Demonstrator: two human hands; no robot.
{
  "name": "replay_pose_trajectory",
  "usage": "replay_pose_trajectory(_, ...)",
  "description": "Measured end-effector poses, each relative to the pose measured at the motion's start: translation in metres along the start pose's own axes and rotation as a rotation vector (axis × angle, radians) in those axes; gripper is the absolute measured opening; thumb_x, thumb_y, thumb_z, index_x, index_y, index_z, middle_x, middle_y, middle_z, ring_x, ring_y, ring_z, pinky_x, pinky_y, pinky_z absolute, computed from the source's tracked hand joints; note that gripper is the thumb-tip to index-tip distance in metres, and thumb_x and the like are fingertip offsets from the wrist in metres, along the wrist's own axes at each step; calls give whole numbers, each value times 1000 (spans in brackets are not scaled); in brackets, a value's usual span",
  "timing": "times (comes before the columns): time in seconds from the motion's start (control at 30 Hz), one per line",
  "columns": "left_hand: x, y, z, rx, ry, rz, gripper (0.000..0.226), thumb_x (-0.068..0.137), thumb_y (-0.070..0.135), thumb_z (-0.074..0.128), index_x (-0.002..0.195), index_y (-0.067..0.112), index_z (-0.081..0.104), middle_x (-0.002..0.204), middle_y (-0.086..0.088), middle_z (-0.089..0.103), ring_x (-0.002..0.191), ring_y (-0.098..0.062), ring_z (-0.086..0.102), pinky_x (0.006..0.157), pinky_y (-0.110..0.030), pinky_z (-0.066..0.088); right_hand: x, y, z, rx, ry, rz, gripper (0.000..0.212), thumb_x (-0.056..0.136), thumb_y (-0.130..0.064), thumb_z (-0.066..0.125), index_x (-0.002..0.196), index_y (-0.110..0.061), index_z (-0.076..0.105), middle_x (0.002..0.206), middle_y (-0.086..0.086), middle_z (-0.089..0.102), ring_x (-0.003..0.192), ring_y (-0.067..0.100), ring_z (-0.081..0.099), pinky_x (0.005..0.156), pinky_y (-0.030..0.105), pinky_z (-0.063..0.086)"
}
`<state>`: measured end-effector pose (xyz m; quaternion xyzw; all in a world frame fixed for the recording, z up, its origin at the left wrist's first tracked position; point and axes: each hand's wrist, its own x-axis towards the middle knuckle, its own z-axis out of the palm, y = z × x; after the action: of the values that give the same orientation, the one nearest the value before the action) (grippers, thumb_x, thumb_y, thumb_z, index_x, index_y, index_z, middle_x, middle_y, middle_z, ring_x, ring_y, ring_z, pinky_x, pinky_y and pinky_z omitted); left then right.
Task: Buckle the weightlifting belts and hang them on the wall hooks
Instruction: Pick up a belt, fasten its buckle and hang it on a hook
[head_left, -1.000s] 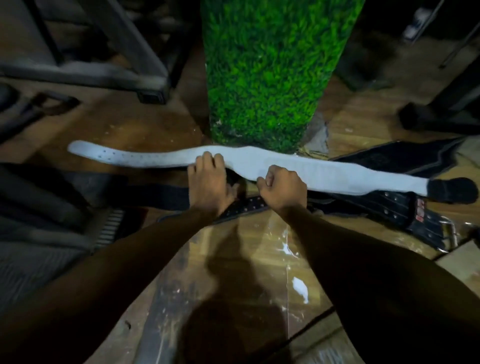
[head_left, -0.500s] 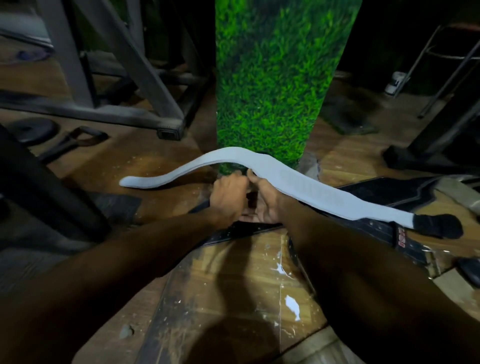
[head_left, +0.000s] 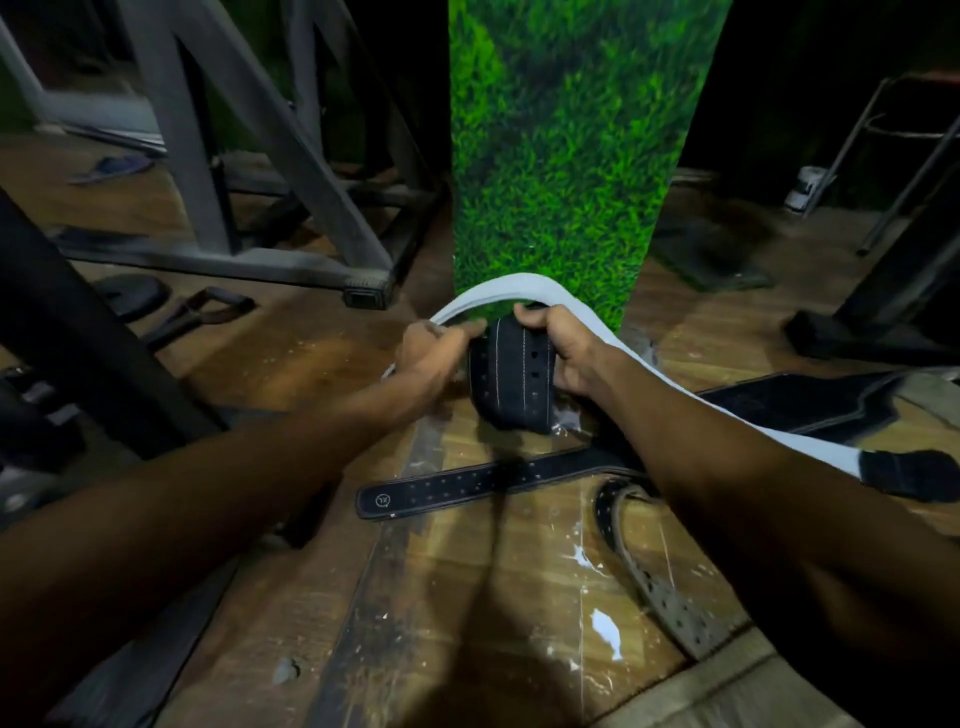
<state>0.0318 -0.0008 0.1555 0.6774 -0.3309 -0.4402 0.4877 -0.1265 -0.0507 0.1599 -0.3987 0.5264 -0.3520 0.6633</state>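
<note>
Gripping the bent belt from the left, the left hand (head_left: 434, 353) pinches the long pale grey leather weightlifting belt (head_left: 498, 293) near its arch, while the right hand (head_left: 558, 348) clutches the black stitched punched end (head_left: 511, 382) folded beneath it. In this dim light the buckle cannot be made out, so the prong may miss its hole. The stiff arch could spring flat if either grasp loosens. The grey tail trails rightward over the wooden floor (head_left: 467, 597), across a black perforated belt (head_left: 467, 491) that might snag or drag along.
</note>
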Motion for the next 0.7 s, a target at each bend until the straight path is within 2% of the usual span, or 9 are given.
replay_pose_trajectory(0.1, 4, 28, 8, -166, -286, -163, 54, 79, 50, 80, 110, 8, 72, 95, -8, 76, 72, -23, 72, 47, -29, 56, -11, -15, 5, 94, -75, -52, 25, 100, -25, 58, 113, -6, 69, 108, 16, 75, 99, 33, 70, 88, 44, 57)
replay_pose_trajectory(0.2, 15, 50, 8, -84, -385, -181, 70, 72, 51, 80, 127, 9, 69, 120, -11, 75, 96, -29, 75, 71, -38, 61, -19, -29, 0, 123, -151, -132, 21, 100, -17, 57, 111, -5, 71, 106, 15, 77, 99, 30, 72, 93, 44, 57)
replay_pose_trajectory(0.27, 14, 60, 7, -83, -459, -198, 52, 85, 51, 66, 119, 12, 71, 113, -9, 75, 93, -29, 73, 77, -34, 57, -23, -35, -12, 155, -206, -175, 21, 98, -14, 60, 111, -3, 72, 108, 14, 76, 103, 29, 72, 105, 48, 53)
replay_pose_trajectory(0.33, 4, 65, 7, -117, -571, -210, 43, 88, 51, 65, 109, 14, 72, 102, -10, 74, 83, -27, 72, 80, -34, 57, -28, -37, -22, 169, -287, -211, 37, 91, -13, 67, 125, 0, 66, 122, 17, 69, 115, 30, 66, 112, 50, 48)
replay_pose_trajectory(0.43, 10, 66, 11, -218, -675, -167, 51, 81, 52, 71, 111, 11, 74, 100, -12, 75, 84, -29, 72, 89, -39, 57, -36, -43, -28, 174, -411, -246, 72, 71, -12, 87, 135, 4, 59, 126, 19, 66, 115, 29, 67, 106, 45, 53)
replay_pose_trajectory(0.53, 12, 79, 13, -255, -677, -88, 73, 66, 60, 82, 117, 9, 73, 108, -12, 72, 102, -32, 66, 107, -48, 47, -56, -73, -26, 173, -459, -306, 60, 73, -12, 87, 127, 5, 64, 123, 23, 69, 114, 34, 69, 107, 49, 53)
replay_pose_trajectory(0.57, 6, 84, 12, -264, -703, -52, 65, 68, 60, 82, 108, 10, 73, 101, -7, 74, 101, -29, 66, 106, -43, 48, -66, -88, -23, 166, -450, -330, 50, 80, -13, 79, 124, 5, 66, 122, 25, 69, 114, 36, 68, 108, 50, 51)
replay_pose_trajectory(0.63, -3, 91, 8, -292, -702, 79, 27, 92, 44, 64, 91, 16, 64, 70, 9, 75, 74, -7, 72, 80, -20, 57, -84, -119, -11, 154, -386, -363, 33, 83, -19, 69, 108, 3, 72, 103, 20, 74, 95, 32, 73, 97, 46, 56)
replay_pose_trajectory(0.7, -20, 102, 2, -321, -622, 171, 26, 107, 23, 42, 84, 21, 55, 48, 18, 65, 47, 6, 64, 53, -14, 51, -97, -148, 11, 149, -222, -388, 15, 86, -19, 66, 90, -5, 69, 81, 12, 72, 73, 27, 70, 79, 37, 60)
